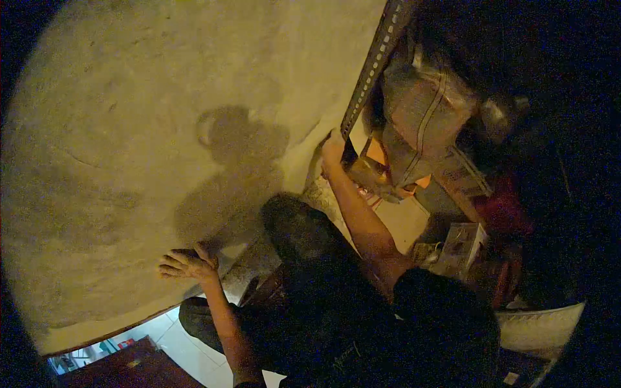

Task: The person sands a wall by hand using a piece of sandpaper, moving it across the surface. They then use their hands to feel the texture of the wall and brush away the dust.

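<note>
My right hand (333, 152) is closed round the lower part of a slotted metal upright (373, 63), which slants up along the edge of the wall. To the left, my left hand (187, 264) has its fingers spread and holds nothing; it overlaps the plain yellowish wall (116, 161) in this view. A large shadow of my head and body falls on that wall between the two hands. My bent knee (297, 223), in dark cloth, sits below and between my hands.
Right of the upright is a zipped, translucent bag (427, 107). Under it lie orange-edged pieces (375, 152), a clear box (463, 246) and a red cloth-like thing (501, 210). A pale basket-like container (542, 330) is at lower right. A brightly lit tiled floor (184, 349) shows at lower left.
</note>
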Demonstrator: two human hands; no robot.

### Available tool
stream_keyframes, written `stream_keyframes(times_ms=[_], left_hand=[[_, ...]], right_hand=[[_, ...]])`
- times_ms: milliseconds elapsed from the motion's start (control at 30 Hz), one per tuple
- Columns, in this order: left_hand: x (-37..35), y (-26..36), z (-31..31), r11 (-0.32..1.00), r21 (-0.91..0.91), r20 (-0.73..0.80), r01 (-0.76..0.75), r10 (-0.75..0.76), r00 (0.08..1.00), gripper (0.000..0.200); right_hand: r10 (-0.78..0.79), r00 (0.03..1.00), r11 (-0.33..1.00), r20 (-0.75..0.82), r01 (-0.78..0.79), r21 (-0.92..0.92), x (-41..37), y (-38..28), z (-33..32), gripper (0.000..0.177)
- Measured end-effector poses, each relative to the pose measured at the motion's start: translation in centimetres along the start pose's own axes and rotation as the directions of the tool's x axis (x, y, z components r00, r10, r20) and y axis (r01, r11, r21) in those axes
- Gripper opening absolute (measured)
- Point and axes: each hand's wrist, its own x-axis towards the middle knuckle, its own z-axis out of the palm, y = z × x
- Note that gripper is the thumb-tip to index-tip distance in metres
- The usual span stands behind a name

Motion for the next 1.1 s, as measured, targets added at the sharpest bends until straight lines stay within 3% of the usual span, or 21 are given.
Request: stream_keyframes(times_ms=[33,100,133,200,233,300,333,367,433,500,633,700,733,833,867,933,967,1000,1033,1100], left_hand=[[-0.1,0.0,-0.1,1.000,0.003,0.001,0.008,-0.008,1.000,0.078],[0.2,0.1,-0.1,0.999,-0.035,-0.013,0.014,-0.015,1.000,0.079],[0.2,0.2,-0.3,0.999,-0.033,-0.010,0.013,-0.013,1.000,0.079],[0.4,0.4,-0.2,0.999,-0.036,-0.012,0.019,-0.019,1.000,0.079],[0.5,0.4,-0.1,0.999,-0.038,-0.014,0.015,-0.016,1.000,0.079],[0.3,0.4,0.2,0.998,-0.055,-0.039,0.018,-0.021,0.999,0.079],[0.2,0.1,0.3,0.998,-0.054,-0.044,0.018,-0.021,0.999,0.079],[0.0,-0.2,0.4,0.999,-0.043,-0.028,0.010,-0.011,1.000,0.078],[-0.4,-0.5,0.1,1.000,-0.028,-0.001,0.005,-0.005,1.000,0.077],[-0.4,-0.2,-0.1,0.999,-0.029,0.025,0.046,-0.045,0.999,0.077],[0.5,0.1,-0.1,0.999,-0.045,-0.023,0.002,-0.003,1.000,0.076],[0.3,0.2,-0.4,0.998,-0.065,-0.011,-0.012,0.011,1.000,0.072],[0.5,0.1,0.0,0.998,-0.062,-0.016,-0.006,0.005,1.000,0.072],[-0.2,-0.1,0.3,0.999,-0.052,-0.028,0.005,-0.006,1.000,0.073],[-0.4,-0.2,0.3,0.997,-0.079,-0.019,0.019,-0.021,1.000,0.074],[-0.5,-0.1,0.4,0.994,-0.106,-0.011,0.034,-0.035,0.999,0.074],[-0.6,-0.1,0.4,0.997,-0.070,-0.006,0.034,-0.034,0.999,0.075],[-0.6,-0.2,0.4,0.999,-0.034,-0.001,0.032,-0.032,0.999,0.075],[-0.4,-0.2,0.5,0.999,-0.033,-0.004,0.031,-0.031,1.000,0.075],[-0.2,-0.1,0.6,1.000,0.004,-0.049,0.011,-0.011,0.999,0.077]], right_hand=[[-0.005,1.000,1.000,0.005,0.005,-0.004,-0.5,-1.7,-0.2,0.049],[-0.146,0.968,0.939,-0.205,0.201,0.280,-2.6,-6.3,-0.7,0.049],[-0.142,0.969,0.940,-0.204,0.196,0.280,-3.0,-5.7,-0.3,0.049],[-0.077,0.963,0.987,-0.258,0.110,0.118,-3.1,-3.7,0.8,0.049],[-0.075,0.962,0.987,-0.262,0.109,0.119,-2.1,-0.5,1.7,0.049],[0.123,0.960,0.992,-0.251,-0.119,0.032,-0.2,4.4,3.1,0.048],[0.121,0.961,0.993,-0.250,-0.115,0.036,-0.5,2.3,2.4,0.048],[0.125,0.975,0.971,-0.183,-0.082,0.226,-1.1,-1.7,1.1,0.048],[0.121,0.987,0.914,-0.108,-0.069,0.400,-1.7,-4.2,0.4,0.047],[-0.257,0.894,0.966,-0.366,0.248,-0.073,-1.6,-4.9,0.3,0.039],[-0.223,0.910,0.974,-0.349,0.219,-0.054,-1.6,-0.4,2.1,0.045],[0.042,0.984,0.997,-0.174,-0.052,-0.054,0.3,2.9,2.2,0.047],[0.035,0.985,0.998,-0.171,-0.045,-0.053,2.3,3.4,2.4,0.047],[-0.016,0.987,0.968,-0.157,0.055,0.244,4.3,2.4,2.3,0.047],[-0.143,0.936,0.926,-0.320,0.241,0.292,2.7,-0.8,2.1,0.046],[-0.247,0.841,0.853,-0.481,0.424,0.304,1.0,-1.6,1.6,0.046],[-0.112,0.947,0.946,-0.301,0.194,0.260,-0.3,-1.4,0.9,0.046],[0.058,0.990,0.985,-0.126,-0.037,0.168,-0.9,-0.4,0.4,0.047],[0.058,0.990,0.985,-0.126,-0.036,0.171,-0.5,2.0,0.1,0.047],[0.177,0.979,0.970,0.098,-0.191,0.150,0.0,4.9,0.0,0.048]])
